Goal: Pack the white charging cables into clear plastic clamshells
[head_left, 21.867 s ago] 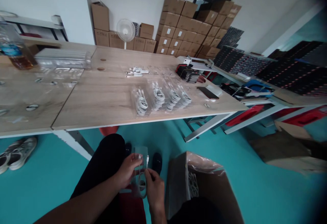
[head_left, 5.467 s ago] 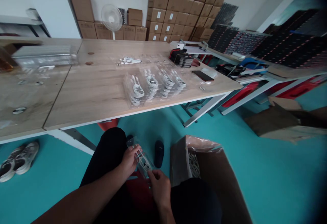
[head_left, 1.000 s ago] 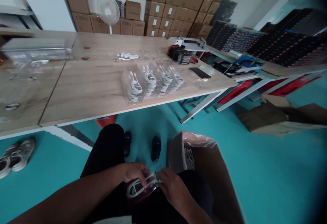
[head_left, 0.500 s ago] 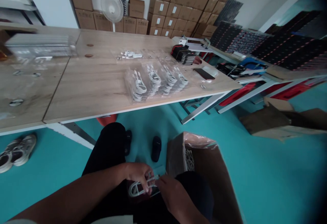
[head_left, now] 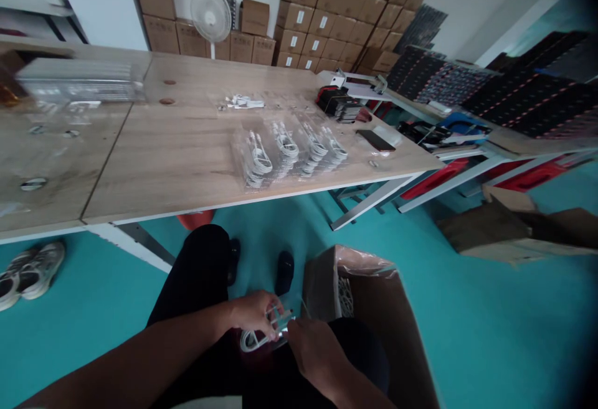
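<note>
Over my lap, my left hand [head_left: 252, 312] pinches a coiled white cable [head_left: 256, 338], fingers closed round its loops. My right hand [head_left: 314, 350] is closed on the other end of the same cable, close against the left hand; a clear plastic bag edge [head_left: 290, 305] shows between them. Right beside my right knee stands an open cardboard box [head_left: 374, 322] lined with plastic, holding more white cables [head_left: 344, 297]. On the wooden table [head_left: 187, 147] ahead lie several rows of bagged white cables [head_left: 289, 150].
Loose cables [head_left: 243, 103], a stack of clear trays [head_left: 79, 82], a black phone [head_left: 376, 140] and dark packs [head_left: 339, 105] lie on the table. Stacked cartons [head_left: 336, 17] and a fan [head_left: 210, 7] stand behind. Shoes [head_left: 25, 272] sit on the teal floor at left, flattened cardboard [head_left: 509, 228] at right.
Earlier both hands held a clear bag with a cable upright over my knee; now they hold a bare coiled cable low on my lap, hands drawn closer. The view shifted slightly.
</note>
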`<state>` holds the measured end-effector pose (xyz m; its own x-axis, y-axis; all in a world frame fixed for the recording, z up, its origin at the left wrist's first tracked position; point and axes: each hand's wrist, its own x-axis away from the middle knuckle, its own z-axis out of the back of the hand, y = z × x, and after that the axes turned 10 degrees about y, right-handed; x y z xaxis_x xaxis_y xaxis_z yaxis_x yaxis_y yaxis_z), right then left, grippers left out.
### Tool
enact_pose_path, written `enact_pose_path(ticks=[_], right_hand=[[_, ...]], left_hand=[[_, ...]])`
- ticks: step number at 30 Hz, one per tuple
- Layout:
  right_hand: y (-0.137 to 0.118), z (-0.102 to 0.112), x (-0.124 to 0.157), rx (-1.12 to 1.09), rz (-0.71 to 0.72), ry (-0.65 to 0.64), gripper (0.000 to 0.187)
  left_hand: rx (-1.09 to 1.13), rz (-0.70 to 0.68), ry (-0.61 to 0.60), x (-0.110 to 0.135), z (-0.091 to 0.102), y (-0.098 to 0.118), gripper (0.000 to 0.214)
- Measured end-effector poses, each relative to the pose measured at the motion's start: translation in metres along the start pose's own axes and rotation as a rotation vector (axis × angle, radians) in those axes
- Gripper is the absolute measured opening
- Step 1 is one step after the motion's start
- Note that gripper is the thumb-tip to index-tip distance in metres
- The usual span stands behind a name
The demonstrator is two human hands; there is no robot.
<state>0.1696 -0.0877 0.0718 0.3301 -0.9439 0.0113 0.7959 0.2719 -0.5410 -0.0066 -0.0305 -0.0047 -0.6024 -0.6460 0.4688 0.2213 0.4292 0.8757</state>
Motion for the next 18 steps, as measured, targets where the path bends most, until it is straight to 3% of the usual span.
enact_pose_path(ticks=[3,6,9,11,18], right_hand=[[-0.002,-0.033,-0.009,-0.485,-0.688,0.129,0.034],[-0.008,-0.062,-0.023,-0.857,-0.970,0.255,0.042],[-0.011,-0.072,-0.033,-1.068,-1.006,0.392,0.042],[-0.008,-0.070,-0.033,-1.000,-0.932,0.414,0.038],[0.009,-0.056,-0.026,-0.595,-0.798,0.566,0.031]], left_hand=[[-0.089,-0.187,0.441,-0.001,-0.010,-0.001,0.023],[-0.112,-0.301,0.608,-0.005,-0.010,0.000,0.016],[-0.145,-0.273,0.652,-0.010,-0.002,-0.003,0.021],[-0.087,-0.208,0.628,-0.012,0.003,-0.008,0.026],[0.280,-0.037,0.275,-0.013,-0.001,-0.007,0.040]])
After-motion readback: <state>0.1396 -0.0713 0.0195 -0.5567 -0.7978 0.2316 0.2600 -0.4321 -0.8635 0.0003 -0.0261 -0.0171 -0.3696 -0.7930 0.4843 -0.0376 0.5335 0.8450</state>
